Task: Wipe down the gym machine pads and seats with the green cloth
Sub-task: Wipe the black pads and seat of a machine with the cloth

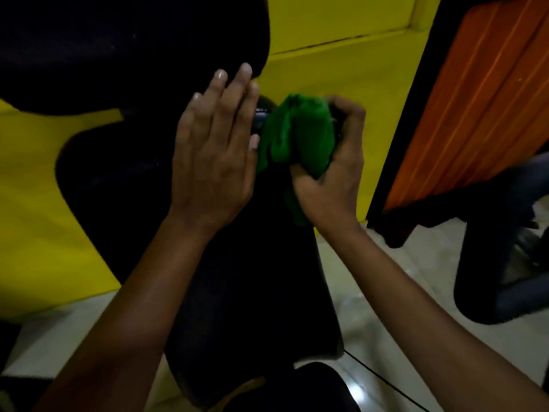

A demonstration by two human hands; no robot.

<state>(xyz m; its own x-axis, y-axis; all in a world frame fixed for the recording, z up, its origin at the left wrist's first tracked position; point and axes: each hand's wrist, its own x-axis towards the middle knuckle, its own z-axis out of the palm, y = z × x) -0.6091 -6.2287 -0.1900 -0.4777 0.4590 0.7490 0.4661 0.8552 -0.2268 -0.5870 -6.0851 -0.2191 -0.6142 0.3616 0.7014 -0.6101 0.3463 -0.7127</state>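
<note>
Cloth (297,135) is bunched up in my right hand (329,179), fingers curled round it, thumb tucked under the bundle, so it's a proper grip and not just a pinch. A tail of green hangs down from the fist over the black pad (255,278), the long one running toward the camera. The wad itself sits right at the far end of that pad, up against something dark and shiny that I can't make out, it's too dim there.

My left hand (214,156) is flat and relaxed, fingers straight and close together, lying just left of the cloth, thumb tip almost touching the green. Its fingertips reach up onto the upper pad (124,46), the big rounded black one above the long pad.

Behind the pads it's all yellow wall (341,22). Right of the cloth, well apart, there's an orange panel (475,108) in a black frame, and pale tile floor (401,322) below that.
</note>
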